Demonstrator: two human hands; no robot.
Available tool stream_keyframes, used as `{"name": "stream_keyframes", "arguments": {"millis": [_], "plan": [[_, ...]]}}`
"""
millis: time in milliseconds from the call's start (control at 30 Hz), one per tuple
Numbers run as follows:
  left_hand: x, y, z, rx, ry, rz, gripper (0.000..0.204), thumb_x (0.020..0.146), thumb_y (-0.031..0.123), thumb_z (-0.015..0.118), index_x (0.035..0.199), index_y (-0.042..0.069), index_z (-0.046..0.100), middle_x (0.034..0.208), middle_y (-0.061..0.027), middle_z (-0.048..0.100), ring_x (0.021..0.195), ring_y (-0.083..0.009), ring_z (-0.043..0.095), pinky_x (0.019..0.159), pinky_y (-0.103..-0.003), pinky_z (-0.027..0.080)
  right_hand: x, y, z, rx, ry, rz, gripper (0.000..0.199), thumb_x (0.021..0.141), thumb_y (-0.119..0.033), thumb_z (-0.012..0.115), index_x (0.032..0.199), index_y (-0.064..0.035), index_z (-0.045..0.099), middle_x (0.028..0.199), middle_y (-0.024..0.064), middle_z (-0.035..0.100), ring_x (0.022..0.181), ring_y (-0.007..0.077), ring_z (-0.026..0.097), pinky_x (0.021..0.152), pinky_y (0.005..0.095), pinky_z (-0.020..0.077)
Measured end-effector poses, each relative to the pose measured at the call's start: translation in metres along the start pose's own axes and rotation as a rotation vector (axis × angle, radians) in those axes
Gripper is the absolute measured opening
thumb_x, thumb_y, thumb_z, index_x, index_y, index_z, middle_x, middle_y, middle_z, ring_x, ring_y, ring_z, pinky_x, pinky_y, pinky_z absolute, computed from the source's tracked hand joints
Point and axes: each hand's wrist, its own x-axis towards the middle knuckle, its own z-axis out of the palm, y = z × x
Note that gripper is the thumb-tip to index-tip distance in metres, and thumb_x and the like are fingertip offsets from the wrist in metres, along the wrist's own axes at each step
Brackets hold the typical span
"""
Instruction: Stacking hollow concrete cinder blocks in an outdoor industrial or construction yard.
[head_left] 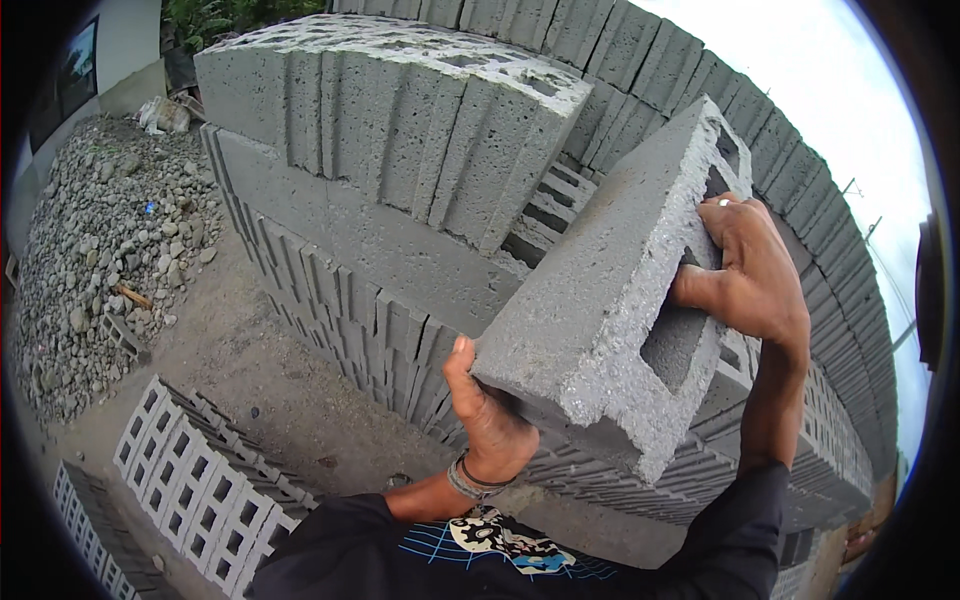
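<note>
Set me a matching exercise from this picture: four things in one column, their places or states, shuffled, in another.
Things:
1. Grey hollow concrete block with rough edges
2. Heap of loose grey stones
3. Bare left hand
4. Bare right hand

Places or states:
A. On the block's right side
B. Tilted, held in both hands
C. At the block's lower left corner
D. Along the picture's left side

Pairs: 1-B, 2-D, 3-C, 4-A
</note>
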Motion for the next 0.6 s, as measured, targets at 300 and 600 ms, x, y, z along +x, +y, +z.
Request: {"name": "stream_keyframes", "arguments": {"millis": [300,600], "plan": [[0.025,0.002,0.021,-0.019,0.05,0.057,0.072,0.092,0.057,0.059,0.145,0.012,0.042,0.144,-0.0084,0.046,0.131,-0.0272,0.045,0.109,-0.046,0.035,0.112,0.043,0.051,0.249,-0.2,-0.089,0.027,0.057,-0.026,0.071,0.054,-0.0005,0.063,0.044,0.0003,0.044,0.039,0.0131,0.035,0.038,0.0342,0.0192],[0.022,0.041,-0.038,0.998,-0.122,0.648,0.11,0.082,0.074,0.059,0.155,0.0,0.024,0.154,-0.0201,0.033,0.145,-0.0372,0.029,0.118,-0.052,0.021,0.118,0.038,0.052,0.26,-0.29,-0.134,0.034,0.064,-0.03,0.075,0.052,-0.0021,0.061,0.046,-0.0021,0.041,0.041,0.0109,0.035,0.039,0.0322,0.0206]]}}
